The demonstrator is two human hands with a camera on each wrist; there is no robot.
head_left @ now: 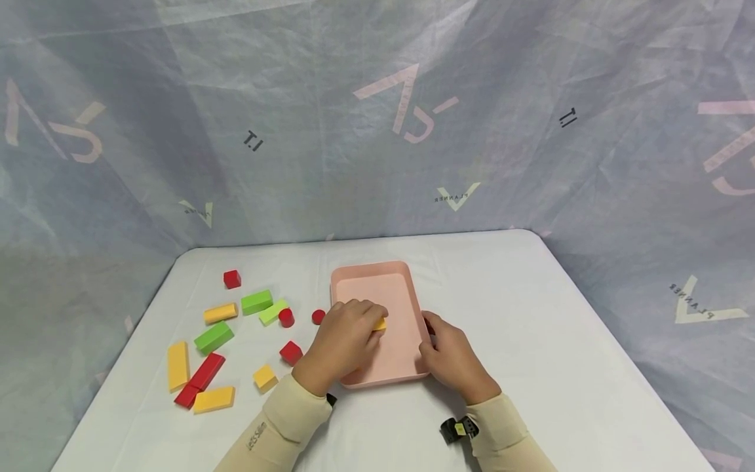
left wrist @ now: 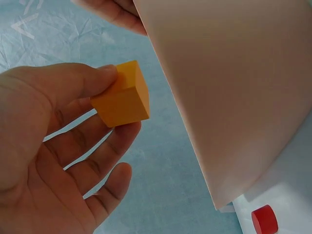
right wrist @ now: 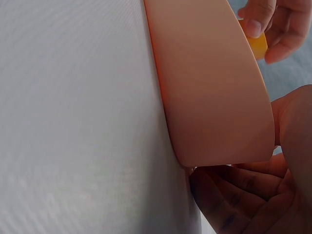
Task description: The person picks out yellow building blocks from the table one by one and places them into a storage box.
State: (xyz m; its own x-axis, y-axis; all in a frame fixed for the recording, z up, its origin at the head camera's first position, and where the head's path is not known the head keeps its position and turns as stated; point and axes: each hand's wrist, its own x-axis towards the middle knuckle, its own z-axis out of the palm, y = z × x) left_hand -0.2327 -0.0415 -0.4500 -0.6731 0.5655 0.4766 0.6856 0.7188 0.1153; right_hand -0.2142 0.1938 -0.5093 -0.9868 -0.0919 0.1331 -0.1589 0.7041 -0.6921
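My left hand (head_left: 348,337) is over the left part of a pink tray (head_left: 383,377). Between its thumb and fingers it pinches a yellow cube (left wrist: 124,97), which the left wrist view shows above the tray's rim. At the tray's right side my right hand (head_left: 454,354) grips the wall, thumb at the rim and the other fingers on the outside and underneath. In the right wrist view those fingers (right wrist: 243,190) curl under the tray's edge. The part of the tray beneath my left hand is hidden in the head view.
Left of the tray lie wooden blocks: red cubes (head_left: 291,353), a yellow cube (head_left: 265,378), green blocks (head_left: 215,337), yellow blocks (head_left: 178,366), red bars (head_left: 203,373) and small red cylinders (head_left: 286,318). A white cloth (head_left: 531,314) covers the table; a printed grey curtain (head_left: 377,131) hangs behind.
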